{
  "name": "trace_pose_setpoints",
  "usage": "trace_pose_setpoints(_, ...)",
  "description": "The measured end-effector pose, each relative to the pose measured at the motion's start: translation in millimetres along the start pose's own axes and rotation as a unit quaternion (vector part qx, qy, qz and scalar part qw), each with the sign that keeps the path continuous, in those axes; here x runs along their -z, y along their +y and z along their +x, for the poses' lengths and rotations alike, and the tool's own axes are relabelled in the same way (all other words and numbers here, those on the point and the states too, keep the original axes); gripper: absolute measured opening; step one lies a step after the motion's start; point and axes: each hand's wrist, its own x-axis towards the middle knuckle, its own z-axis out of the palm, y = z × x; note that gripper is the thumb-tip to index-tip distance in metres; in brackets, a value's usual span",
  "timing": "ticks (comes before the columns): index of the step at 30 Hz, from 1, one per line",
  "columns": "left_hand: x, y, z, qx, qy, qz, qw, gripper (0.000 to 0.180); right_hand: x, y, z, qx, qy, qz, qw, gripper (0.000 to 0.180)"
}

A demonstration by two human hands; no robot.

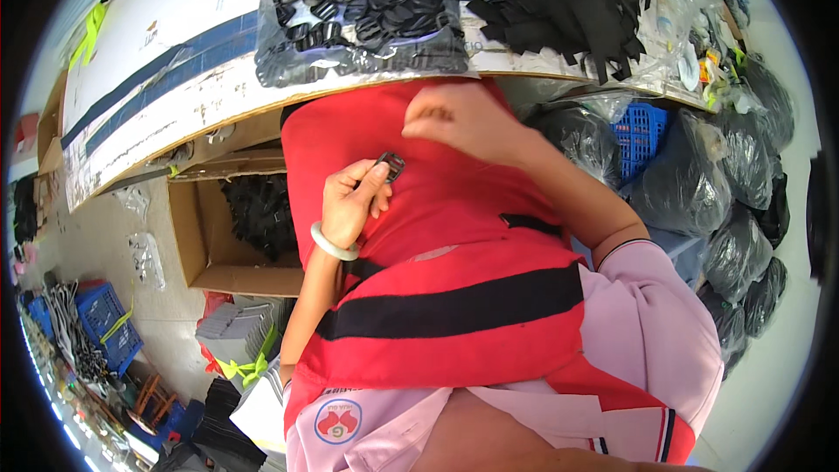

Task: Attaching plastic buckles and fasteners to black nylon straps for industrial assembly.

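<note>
A small black plastic buckle (394,167) is pinched between the thumb and fingers of my left hand (351,201), above the red apron (419,245) over my lap. There is a pale bangle (332,243) on my left wrist. Farther up and to the right, my right hand (461,121) hovers over the apron near the table's front edge, apart from the buckle. Its fingers are curled in, and whatever they may hold is hidden. Just beyond the table edge lies a clear plastic bag (278,61) with many black buckles (367,0) piled on it.
Cut black strap pieces (568,9) are heaped on the table (175,61), right of the buckles. An open cardboard box (194,245) with black items sits under the table at left. Stuffed plastic bags (686,175) and a blue basket (641,135) crowd the right side.
</note>
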Motion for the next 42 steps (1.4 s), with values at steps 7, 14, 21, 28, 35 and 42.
trace_pose_setpoints(7, 2.4, 5.0, 1.6, 0.046, 0.044, -0.114, 0.991, 0.023, 142.3, 23.3, -6.4, 0.071, 0.274, -0.418, 0.863, 0.024)
trace_pose_setpoints(14, -2.8, -0.2, 4.0, 0.053, 0.075, -0.140, 0.986, 0.021, 169.2, 57.3, -29.6, -0.063, 0.296, -0.500, 0.812, 0.019)
trace_pose_setpoints(21, -12.9, 23.2, 11.7, -0.008, 0.105, -0.078, 0.991, 0.022, 60.9, -31.8, -3.5, 0.081, 0.259, -0.129, 0.954, 0.016)
trace_pose_setpoints(28, -17.0, 30.2, 11.2, -0.102, 0.100, -0.100, 0.985, 0.018, -27.7, -23.2, -7.8, -0.139, -0.028, 0.233, 0.962, 0.019)
trace_pose_setpoints(35, -16.9, 28.2, 4.2, -0.138, 0.176, 0.010, 0.975, 0.016, -38.0, -29.0, -1.9, -0.228, -0.011, 0.411, 0.882, 0.015)
trace_pose_setpoints(42, -10.3, 20.1, 7.2, -0.290, 0.195, 0.250, 0.903, 0.017, -56.2, -17.7, 3.8, -0.181, 0.040, 0.417, 0.890, 0.024)
